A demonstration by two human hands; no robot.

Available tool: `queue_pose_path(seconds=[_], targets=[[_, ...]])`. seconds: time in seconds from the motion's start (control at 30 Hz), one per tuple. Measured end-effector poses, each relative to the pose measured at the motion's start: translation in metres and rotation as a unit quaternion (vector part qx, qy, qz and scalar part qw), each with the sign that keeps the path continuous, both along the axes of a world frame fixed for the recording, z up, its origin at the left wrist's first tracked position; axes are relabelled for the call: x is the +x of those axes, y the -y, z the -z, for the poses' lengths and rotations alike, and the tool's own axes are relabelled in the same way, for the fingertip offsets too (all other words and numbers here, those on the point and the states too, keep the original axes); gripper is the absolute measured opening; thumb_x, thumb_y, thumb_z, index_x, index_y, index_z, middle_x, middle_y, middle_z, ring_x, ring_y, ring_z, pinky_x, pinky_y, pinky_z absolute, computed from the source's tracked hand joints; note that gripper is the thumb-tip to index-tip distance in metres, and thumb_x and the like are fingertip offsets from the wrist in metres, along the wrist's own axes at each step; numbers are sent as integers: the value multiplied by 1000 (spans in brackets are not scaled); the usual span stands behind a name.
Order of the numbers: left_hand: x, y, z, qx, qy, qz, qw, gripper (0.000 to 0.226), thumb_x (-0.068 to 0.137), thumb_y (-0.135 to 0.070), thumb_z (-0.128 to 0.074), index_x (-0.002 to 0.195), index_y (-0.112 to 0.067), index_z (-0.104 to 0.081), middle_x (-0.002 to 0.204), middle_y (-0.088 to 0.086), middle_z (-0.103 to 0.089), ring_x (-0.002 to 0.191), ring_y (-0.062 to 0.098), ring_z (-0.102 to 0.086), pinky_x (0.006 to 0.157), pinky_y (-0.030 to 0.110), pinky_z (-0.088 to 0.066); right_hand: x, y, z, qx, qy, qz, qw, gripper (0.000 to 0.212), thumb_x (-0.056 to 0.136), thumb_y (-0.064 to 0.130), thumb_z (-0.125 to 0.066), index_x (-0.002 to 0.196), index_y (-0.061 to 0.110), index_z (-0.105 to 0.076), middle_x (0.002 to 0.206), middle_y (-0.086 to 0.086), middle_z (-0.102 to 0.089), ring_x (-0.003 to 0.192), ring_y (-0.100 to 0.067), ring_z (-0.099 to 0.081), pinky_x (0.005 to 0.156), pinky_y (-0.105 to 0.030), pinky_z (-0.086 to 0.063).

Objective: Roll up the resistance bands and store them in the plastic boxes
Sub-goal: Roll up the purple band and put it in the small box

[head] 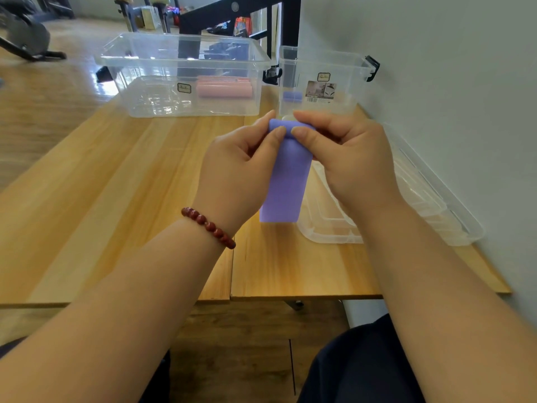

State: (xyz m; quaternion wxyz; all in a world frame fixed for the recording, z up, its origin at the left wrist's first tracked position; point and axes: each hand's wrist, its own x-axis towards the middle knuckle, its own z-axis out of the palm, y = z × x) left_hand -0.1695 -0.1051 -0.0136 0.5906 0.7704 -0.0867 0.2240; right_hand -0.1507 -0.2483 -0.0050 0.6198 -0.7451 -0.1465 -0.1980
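A purple resistance band [286,184] hangs above the wooden table, its top end curled over. My left hand [235,173] pinches the top left of the band, and my right hand [345,158] pinches the top right. The band's lower end hangs free near the table. A large clear plastic box [145,82] at the back holds rolled pink bands [223,90]. To its right a smaller clear box [345,68] with black latches holds a rolled purple band [292,96].
Two clear lids [406,205] lie on the table at the right, against the white wall. The wooden table [116,199] has a seam down its middle. A black table frame and clutter stand behind the boxes.
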Motion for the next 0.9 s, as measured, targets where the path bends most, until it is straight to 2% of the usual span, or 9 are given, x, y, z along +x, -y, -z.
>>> queue_pose_path(seconds=[0.13,0.27,0.37,0.47,0.53,0.63,0.73,0.8,0.9], targets=[[0,-1,1,-16,-15,-6,1000,24,100,-24,-55,118,-20,-71,118,-9,-69,104,-2,-63,90,24,-52,0,-1,2,-10,9,4,1000,23,87,13,-73,110,13,-74,94,7,-74,94,-8,-71,87,-28,-56],[1,-2,1,-52,-25,4,998,23,99,-22,-56,116,-18,-72,116,-7,-71,107,1,-63,94,26,-52,0,1,0,-6,0,-21,1000,25,88,10,-72,111,18,-71,96,5,-74,95,-8,-70,89,-29,-56],[3,-3,1,-71,-49,48,995,25,94,-29,-60,115,-23,-72,116,-3,-71,110,11,-65,97,40,-53,1,3,0,-6,-1,-28,1000,21,86,10,-72,104,20,-73,96,2,-75,94,-12,-71,88,-31,-57],[3,-3,1,-104,-77,86,988,34,80,-31,-67,113,-26,-71,111,3,-73,107,20,-67,97,47,-53,2,6,0,-7,11,-23,1000,18,84,14,-72,95,28,-74,92,3,-75,91,-17,-71,85,-35,-58],[3,-5,1,-118,-86,101,984,29,81,-26,-66,109,-25,-73,104,3,-75,105,20,-69,96,47,-53,1,5,1,-13,19,-16,1000,19,83,13,-71,93,30,-73,89,3,-75,88,-18,-71,82,-34,-58],[4,-6,0,-169,-110,137,970,19,90,-9,-64,105,-16,-73,101,7,-76,103,24,-70,93,41,-56,-1,4,1,-34,42,-6,999,21,85,9,-70,92,29,-72,86,7,-73,83,-12,-70,77,-24,-55],[3,-7,-3,-207,-126,162,957,21,94,0,-57,103,-12,-72,100,8,-76,100,22,-71,84,30,-58,-1,3,1,-52,70,4,996,27,85,5,-68,89,32,-70,88,11,-72,87,-15,-69,79,-28,-56],[2,-8,-6,-218,-129,168,953,21,94,1,-56,105,-8,-71,102,10,-75,100,22,-71,86,30,-58,0,3,3,-50,85,-7,995,28,83,3,-67,87,30,-70,92,9,-71,90,-16,-69,80,-31,-56],[3,-9,-7,-216,-129,155,955,21,93,1,-57,107,-6,-70,105,13,-74,103,25,-70,93,38,-56,2,5,4,-70,111,-27,991,28,83,-3,-67,86,25,-69,95,6,-69,93,-8,-68,79,-22,-53]])
